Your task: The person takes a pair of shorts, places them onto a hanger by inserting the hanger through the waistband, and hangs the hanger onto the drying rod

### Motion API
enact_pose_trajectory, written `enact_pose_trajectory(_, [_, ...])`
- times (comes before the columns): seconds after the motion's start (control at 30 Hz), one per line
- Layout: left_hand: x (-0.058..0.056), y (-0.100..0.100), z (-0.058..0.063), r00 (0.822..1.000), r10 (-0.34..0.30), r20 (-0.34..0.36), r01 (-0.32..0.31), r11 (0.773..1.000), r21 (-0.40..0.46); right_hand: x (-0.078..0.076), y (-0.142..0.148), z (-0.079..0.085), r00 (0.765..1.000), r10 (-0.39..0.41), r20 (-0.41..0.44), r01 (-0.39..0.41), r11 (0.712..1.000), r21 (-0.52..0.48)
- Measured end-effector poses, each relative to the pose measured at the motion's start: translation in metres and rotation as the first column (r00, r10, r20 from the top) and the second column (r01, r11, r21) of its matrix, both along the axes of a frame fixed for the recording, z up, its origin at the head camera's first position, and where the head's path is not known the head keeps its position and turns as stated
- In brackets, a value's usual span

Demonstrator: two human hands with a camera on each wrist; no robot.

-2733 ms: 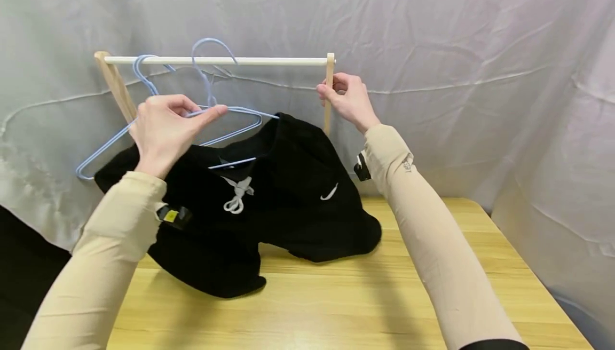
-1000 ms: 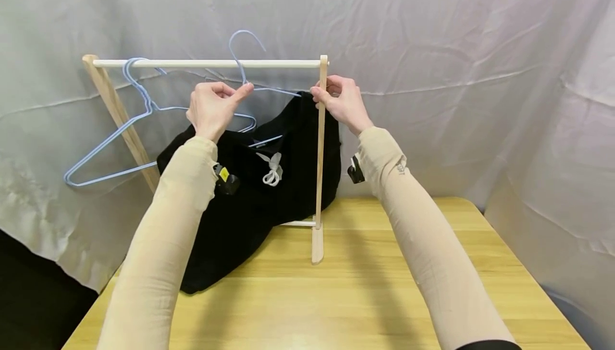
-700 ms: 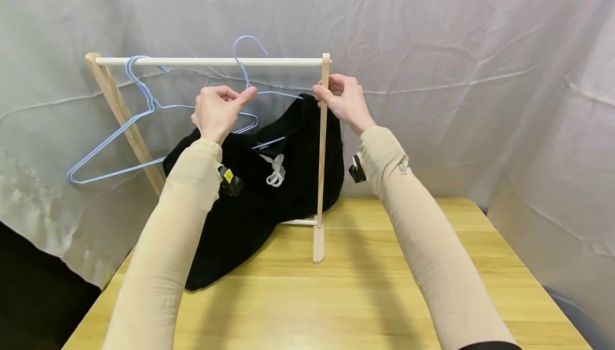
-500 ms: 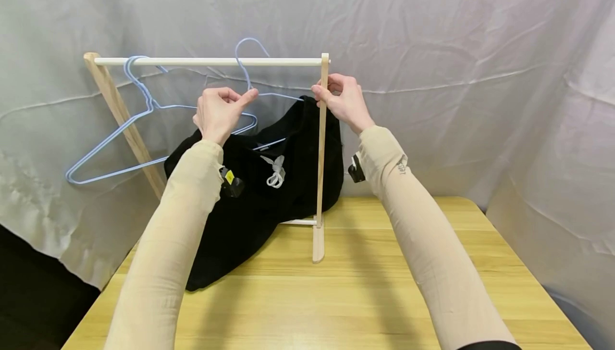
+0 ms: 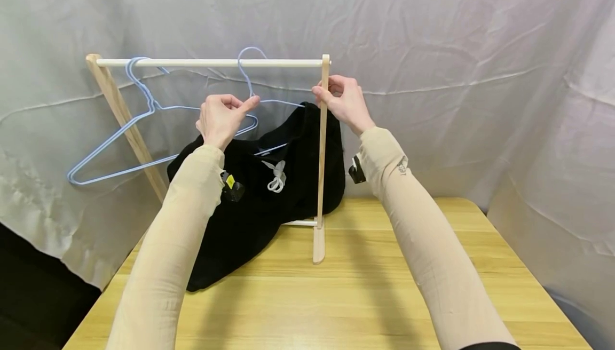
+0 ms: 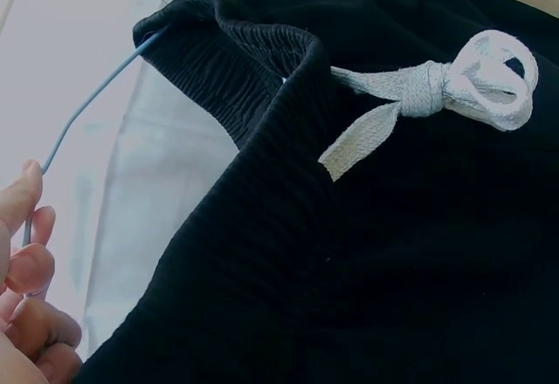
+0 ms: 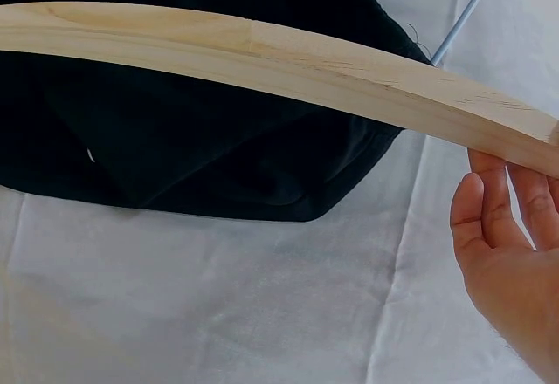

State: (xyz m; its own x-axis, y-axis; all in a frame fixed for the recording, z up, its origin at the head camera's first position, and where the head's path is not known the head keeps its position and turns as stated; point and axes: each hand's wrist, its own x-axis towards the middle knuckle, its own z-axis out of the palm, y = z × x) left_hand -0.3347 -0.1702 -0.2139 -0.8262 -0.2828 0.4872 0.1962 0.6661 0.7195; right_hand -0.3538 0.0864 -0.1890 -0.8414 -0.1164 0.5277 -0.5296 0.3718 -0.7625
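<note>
In the head view my left hand (image 5: 222, 119) pinches a light blue wire hanger (image 5: 283, 102) just below its hook, thumb uppermost. The hook (image 5: 245, 64) curves over the white rail (image 5: 202, 63) of a small clothes rack. Black shorts (image 5: 250, 216) hang from this hanger, their elastic waistband spread over its arms. A white drawstring tied in a bow (image 6: 428, 87) shows large in the left wrist view. My right hand (image 5: 347, 102) grips the rack's right wooden post (image 5: 321, 163) near the top, and the right wrist view shows fingers against the wood (image 7: 288, 65).
More blue hangers (image 5: 110, 139) hang nested at the left of the rail, partly behind the shorts. The rack's left post (image 5: 115, 94) slants behind them. The rack's right foot (image 5: 318, 246) stands on a wooden table (image 5: 432, 286). Grey cloth (image 5: 432, 30) hangs behind.
My left hand has carried the hanger and shorts rightward along the rail, then lowered them so the hook sits closer onto it. The right hand has stayed on the post.
</note>
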Motion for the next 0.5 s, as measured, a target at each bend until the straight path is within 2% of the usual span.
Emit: enact_pose_trajectory(0.5, [0.0003,-0.0063,-0.0079,1.000,-0.017,0.024,0.017,1.000,-0.001,0.0018,-0.0011,0.0011,1.000,-0.022,0.001,0.022,0.999,0.027])
